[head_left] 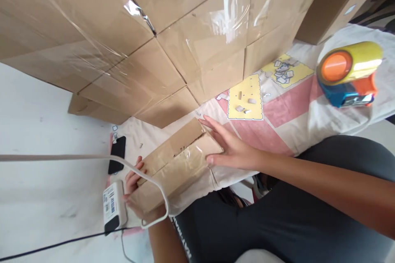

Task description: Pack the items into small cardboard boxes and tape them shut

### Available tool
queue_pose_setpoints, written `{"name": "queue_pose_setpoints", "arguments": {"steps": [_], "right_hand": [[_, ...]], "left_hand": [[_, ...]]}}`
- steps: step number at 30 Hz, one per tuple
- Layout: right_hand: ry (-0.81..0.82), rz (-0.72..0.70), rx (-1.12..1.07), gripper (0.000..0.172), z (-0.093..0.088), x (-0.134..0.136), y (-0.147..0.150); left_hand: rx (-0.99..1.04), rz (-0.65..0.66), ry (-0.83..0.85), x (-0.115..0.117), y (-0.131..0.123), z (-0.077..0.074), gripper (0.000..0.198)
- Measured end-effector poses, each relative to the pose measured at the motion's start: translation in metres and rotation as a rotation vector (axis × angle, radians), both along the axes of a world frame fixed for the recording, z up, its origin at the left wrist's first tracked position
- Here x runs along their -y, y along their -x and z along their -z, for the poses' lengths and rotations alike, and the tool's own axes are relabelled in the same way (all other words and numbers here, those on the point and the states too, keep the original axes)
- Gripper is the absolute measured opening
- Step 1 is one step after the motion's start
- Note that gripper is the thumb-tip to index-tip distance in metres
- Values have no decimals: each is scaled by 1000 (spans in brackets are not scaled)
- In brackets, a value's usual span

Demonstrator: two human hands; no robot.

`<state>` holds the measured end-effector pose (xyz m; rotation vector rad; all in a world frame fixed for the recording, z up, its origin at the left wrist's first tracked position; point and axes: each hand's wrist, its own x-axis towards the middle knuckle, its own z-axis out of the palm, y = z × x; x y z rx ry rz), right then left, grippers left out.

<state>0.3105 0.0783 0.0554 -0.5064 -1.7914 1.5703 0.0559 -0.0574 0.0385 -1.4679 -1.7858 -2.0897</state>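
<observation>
A small brown cardboard box (pixel 175 162) with clear tape on its top lies on a cloth in front of my lap. My right hand (pixel 230 148) presses against its right end, fingers stretched flat along the edge. My left hand (pixel 134 189) grips the box's near-left end, fingers curled around its corner. A white cable (pixel 92 157) runs across the box and loops past my left hand.
A wall of wrapped cardboard cartons (pixel 148 37) stands behind. A tape dispenser (pixel 348 74) with yellow roll sits at right on the pink-and-white cloth (pixel 277 111). Yellow sticker sheets (pixel 245 98), a black phone (pixel 117 155) and a white charger (pixel 112 207) lie nearby. My legs (pixel 277 213) fill the foreground.
</observation>
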Motion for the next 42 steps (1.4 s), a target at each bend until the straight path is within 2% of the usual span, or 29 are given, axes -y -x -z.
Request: {"name": "queue_pose_setpoints", "arguments": {"steps": [3, 5, 6, 8, 10, 12, 14, 16, 17, 19, 21, 22, 23, 25, 27, 29, 32, 37, 42], "right_hand": [[142, -8, -54, 87, -2, -1, 6], [171, 39, -64, 85, -9, 3, 7], [172, 67, -65, 85, -13, 7, 8], [146, 129, -69, 82, -18, 17, 9], [99, 176, -59, 79, -19, 26, 13], [43, 189, -33, 78, -17, 28, 15], [-13, 140, 20, 74, -17, 16, 8], [-84, 124, 95, 68, -22, -12, -15], [-135, 162, 148, 64, -27, -30, -34], [-318, 559, 170, 59, -38, -71, -85], [-533, 1069, 221, 62, -44, -106, -145], [-579, 1336, 242, 64, -43, -120, -174], [-510, 1481, 271, 69, -40, -129, -200], [-249, 1398, 288, 60, -28, -139, -239], [-41, 1243, 324, 40, -14, -141, -256], [109, 1144, 320, 26, -5, -138, -255], [256, 1033, 246, 25, -4, -132, -236], [279, 769, 292, 35, -22, -105, -200], [226, 614, 106, 47, -40, -72, -168]], "left_hand": [[47, 4, 22, -2, -10, -15, 58], [17, -10, 156, 4, -18, -32, 65], [-15, -39, 254, 9, -23, -41, 61], [-155, -179, 451, 20, -34, -59, 40], [-356, -283, 550, 29, -49, -69, 28], [-591, -264, 585, 32, -62, -70, 34], [-777, -165, 560, 28, -69, -65, 42], [-905, -127, 515, 18, -65, -57, 44], [-945, -118, 476, 12, -59, -54, 44], [-993, -67, 398, 0, -45, -50, 42], [-1037, -13, 330, -11, -31, -49, 40], [-1048, 6, 307, -15, -27, -49, 40], [-1050, 19, 291, -19, -24, -49, 39], [-1041, 17, 272, -25, -22, -48, 37], [-1024, -15, 254, -28, -25, -46, 34], [-1007, -48, 243, -29, -29, -43, 33], [-991, -78, 234, -27, -31, -39, 33], [-982, -75, 217, -27, -30, -38, 37], [-975, -68, 229, -41, -38, -42, 35]]}}
